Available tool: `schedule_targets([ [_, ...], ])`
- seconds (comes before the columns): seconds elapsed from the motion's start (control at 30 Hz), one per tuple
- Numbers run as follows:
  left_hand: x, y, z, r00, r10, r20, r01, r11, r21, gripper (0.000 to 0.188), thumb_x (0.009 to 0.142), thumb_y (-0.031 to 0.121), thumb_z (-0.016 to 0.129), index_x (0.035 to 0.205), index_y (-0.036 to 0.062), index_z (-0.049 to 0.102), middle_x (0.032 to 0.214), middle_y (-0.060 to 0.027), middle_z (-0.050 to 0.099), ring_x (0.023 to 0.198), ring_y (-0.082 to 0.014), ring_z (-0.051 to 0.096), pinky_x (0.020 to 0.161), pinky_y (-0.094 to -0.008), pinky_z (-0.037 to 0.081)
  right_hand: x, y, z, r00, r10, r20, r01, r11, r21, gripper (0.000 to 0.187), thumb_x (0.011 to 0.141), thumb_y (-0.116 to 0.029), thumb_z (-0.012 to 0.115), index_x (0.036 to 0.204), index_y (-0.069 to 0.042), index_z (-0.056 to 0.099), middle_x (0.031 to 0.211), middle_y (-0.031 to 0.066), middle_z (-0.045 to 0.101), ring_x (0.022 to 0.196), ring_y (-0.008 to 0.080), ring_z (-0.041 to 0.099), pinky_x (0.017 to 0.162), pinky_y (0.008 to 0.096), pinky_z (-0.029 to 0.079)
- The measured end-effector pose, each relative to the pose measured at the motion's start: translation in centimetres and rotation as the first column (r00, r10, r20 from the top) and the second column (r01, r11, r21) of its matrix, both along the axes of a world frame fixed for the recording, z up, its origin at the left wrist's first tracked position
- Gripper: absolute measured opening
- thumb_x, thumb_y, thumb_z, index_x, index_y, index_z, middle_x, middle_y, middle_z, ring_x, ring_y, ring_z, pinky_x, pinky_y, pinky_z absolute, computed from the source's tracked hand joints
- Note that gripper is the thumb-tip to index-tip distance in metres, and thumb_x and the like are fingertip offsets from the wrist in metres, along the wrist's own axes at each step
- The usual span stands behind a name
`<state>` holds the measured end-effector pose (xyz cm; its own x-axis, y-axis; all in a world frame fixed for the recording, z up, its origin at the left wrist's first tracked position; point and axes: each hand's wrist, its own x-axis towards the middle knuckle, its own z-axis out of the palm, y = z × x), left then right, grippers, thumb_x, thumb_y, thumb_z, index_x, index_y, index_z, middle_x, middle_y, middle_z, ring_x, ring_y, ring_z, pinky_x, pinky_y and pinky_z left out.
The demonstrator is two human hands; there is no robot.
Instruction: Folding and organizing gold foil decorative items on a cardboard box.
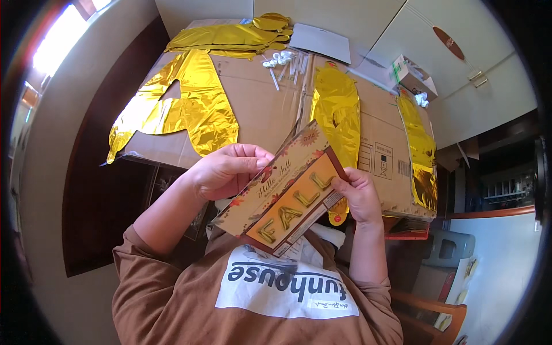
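A flat, printed balloon package (270, 208), beige and brown with a picture of gold letter balloons, is held tilted in front of my chest. My right hand (361, 195) grips its right end, thumb on the front face. At the upper left edge, my left hand (233, 171) is closed in a pinch, its fingertips partly behind the package. Beyond it on the cardboard lie flat gold foil balloons: an A-shaped one (201, 109) at the left, a long one (336, 109) behind the package and a narrow one (418, 149) at the right.
Flattened cardboard (259, 92) covers the work surface. More gold foil (224, 38) is stacked at the far left. White ribbon (282, 58) and clear straws (294, 64) sit near a white sheet (319, 42). A small box (415, 77) stands far right; a grey plastic stool (451, 249) is below.
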<state>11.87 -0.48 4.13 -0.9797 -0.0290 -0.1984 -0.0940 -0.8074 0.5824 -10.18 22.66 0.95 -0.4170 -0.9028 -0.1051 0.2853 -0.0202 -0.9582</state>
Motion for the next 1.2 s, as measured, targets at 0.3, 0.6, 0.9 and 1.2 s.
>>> schedule_targets([
  [0.3, -0.4, 2.8, -0.1, 0.995, -0.07, -0.07, 0.08, 0.985, 0.153, 0.016, 0.098, 0.009, 0.064, 0.11, 0.0003, 0.064, 0.104, -0.0083, 0.072, 0.098, -0.0175, 0.069, 0.091, -0.0328, 0.054, 3.0, -0.7, 8.5, 0.355, -0.145, -0.924, 0.088, 0.989, -0.121, 0.057, 0.077, -0.016, 0.083, 0.13, -0.008, 0.063, 0.125, 0.0076, 0.065, 0.118, 0.0224, 0.058, 0.105, 0.0408, 0.043],
  [0.6, -1.5, 3.8, -0.3, 0.992, -0.106, -0.072, 0.116, 0.982, 0.148, 0.014, 0.096, 0.007, 0.066, 0.109, 0.0033, 0.065, 0.099, -0.0046, 0.07, 0.089, -0.0135, 0.067, 0.08, -0.0283, 0.055, 3.1, -5.5, 11.7, 0.154, -0.005, -0.988, -0.428, 0.901, -0.071, 0.026, 0.07, -0.01, 0.084, 0.093, -0.011, 0.071, 0.092, 0.0037, 0.063, 0.09, 0.0244, 0.061, 0.09, 0.0419, 0.044],
  [0.9, -0.8, 4.6, -0.1, 0.999, -0.003, -0.037, 0.007, 0.994, 0.108, 0.017, 0.094, 0.005, 0.067, 0.11, 0.0048, 0.063, 0.099, -0.0029, 0.068, 0.085, -0.0115, 0.065, 0.075, -0.0275, 0.054, 3.3, -6.2, 11.2, 0.302, 0.057, -0.952, -0.447, 0.89, -0.089, 0.019, 0.07, -0.008, 0.084, 0.082, -0.012, 0.071, 0.08, -0.0007, 0.064, 0.077, 0.0179, 0.061, 0.081, 0.0354, 0.039],
  [1.2, 2.2, 4.8, -2.2, 0.98, -0.015, 0.201, 0.001, 0.997, 0.071, 0.011, 0.094, 0.008, 0.068, 0.105, 0.0055, 0.066, 0.095, -0.0032, 0.069, 0.086, -0.0146, 0.068, 0.078, -0.0307, 0.056, 3.3, -6.6, 11.1, 0.392, 0.096, -0.915, -0.344, 0.938, -0.049, 0.013, 0.076, -0.01, 0.082, 0.081, -0.011, 0.07, 0.078, -0.0003, 0.067, 0.076, 0.0159, 0.063, 0.082, 0.0334, 0.036],
])
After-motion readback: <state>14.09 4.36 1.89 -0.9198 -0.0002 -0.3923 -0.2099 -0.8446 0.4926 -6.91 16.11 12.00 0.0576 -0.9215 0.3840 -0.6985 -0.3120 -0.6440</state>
